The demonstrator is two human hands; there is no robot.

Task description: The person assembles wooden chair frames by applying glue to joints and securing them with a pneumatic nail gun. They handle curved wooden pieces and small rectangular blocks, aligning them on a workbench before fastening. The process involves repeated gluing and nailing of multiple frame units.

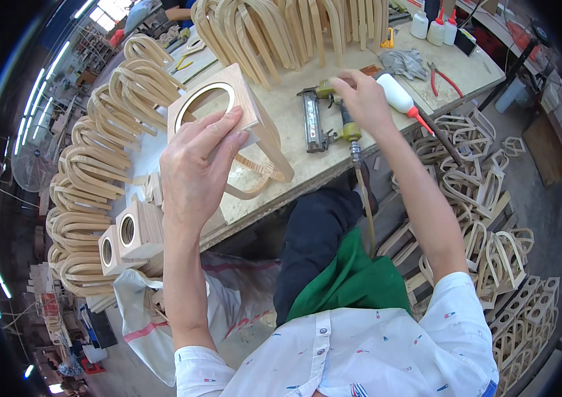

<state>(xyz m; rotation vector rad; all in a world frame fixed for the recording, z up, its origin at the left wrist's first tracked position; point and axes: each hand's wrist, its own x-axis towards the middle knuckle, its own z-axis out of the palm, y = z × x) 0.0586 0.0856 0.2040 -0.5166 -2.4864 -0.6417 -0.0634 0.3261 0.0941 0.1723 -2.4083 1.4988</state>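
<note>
My left hand grips a pale wooden frame by its square end, with the thumb and fingers on the face beside the round hole. Curved wooden legs run down from that face over the bench. My right hand hangs with bent fingers over the head of a green and black nail gun. Its fingertips are partly hidden, and I cannot tell what they hold. Close by that hand is a white squeeze bottle, its red nozzle slanting toward the bench edge. An air hose hangs from the gun.
Rows of bent wooden hoops line the bench at left and back. Square blocks with round holes sit at left. Red pliers, a grey glove and white bottles lie right. More frames are piled below.
</note>
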